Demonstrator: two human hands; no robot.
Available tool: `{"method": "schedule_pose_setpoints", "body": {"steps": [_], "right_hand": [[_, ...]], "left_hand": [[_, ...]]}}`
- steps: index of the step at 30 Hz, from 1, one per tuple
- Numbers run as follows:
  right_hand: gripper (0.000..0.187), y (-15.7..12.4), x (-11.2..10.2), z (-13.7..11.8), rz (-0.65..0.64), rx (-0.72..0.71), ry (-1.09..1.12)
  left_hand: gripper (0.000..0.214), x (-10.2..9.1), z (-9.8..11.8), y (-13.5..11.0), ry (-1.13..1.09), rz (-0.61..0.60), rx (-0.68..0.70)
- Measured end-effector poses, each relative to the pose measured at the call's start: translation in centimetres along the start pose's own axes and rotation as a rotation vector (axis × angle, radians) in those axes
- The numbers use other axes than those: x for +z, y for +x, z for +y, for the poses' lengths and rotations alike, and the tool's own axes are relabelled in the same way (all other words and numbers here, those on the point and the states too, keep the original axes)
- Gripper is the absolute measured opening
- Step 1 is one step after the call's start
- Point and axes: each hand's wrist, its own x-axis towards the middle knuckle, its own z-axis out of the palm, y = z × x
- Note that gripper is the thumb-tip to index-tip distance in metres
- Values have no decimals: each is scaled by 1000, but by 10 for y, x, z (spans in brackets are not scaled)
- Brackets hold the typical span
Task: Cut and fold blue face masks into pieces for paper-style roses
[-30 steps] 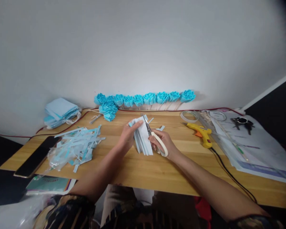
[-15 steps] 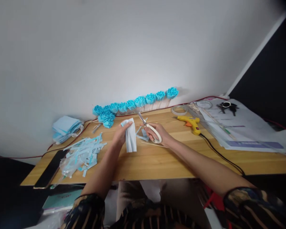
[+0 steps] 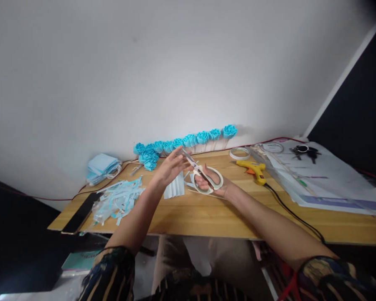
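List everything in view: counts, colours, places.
Table: one, brown, centre
Scissors: one, cream-handled, centre
Pleated material: count unclear, whitish, centre
Flowers: several, blue, along wall
Cable: count unclear, red, along wall
Scraps: many, pale blue, left
Sheet stack: one, pale blue, rear left
Phone: one, black, left
Glue gun: one, yellow, right
Tape roll: one, white, rear right
Papers: count unclear, white, right
Keys: bunch, black, on papers
Booklet: one, teal, below table
Left hand: one, bare, near scissors
Right hand: one, bare, holding scissors

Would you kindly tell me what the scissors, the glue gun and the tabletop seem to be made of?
Scissors: silvery, shiny blades suggest steel; smooth off-white handles look plastic.
Glue gun: probably plastic, given its smooth, evenly yellow body.
Tabletop: streaked grain and satin sheen suggest wood, possibly laminate.
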Motion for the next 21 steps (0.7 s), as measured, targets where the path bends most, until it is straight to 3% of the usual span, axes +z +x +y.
{"method": "schedule_pose_setpoints", "body": {"steps": [6,12,16,19,21], "right_hand": [[54,-2,4,2,-15,-30,2],[53,-6,3,-12,64,-34,-63],[56,-11,-9,-38,225,-197,-106],[56,-13,-18,-49,283,-260,-124],[55,-13,-23,-50,304,-281,-120]], "left_hand": [[23,2,-7,5,-51,83,-67],[25,-12,-4,14,52,241,4],[24,-30,-7,34,465,291,72],[12,-38,-18,50,925,213,41],[8,-40,-28,59,1067,156,38]]}}
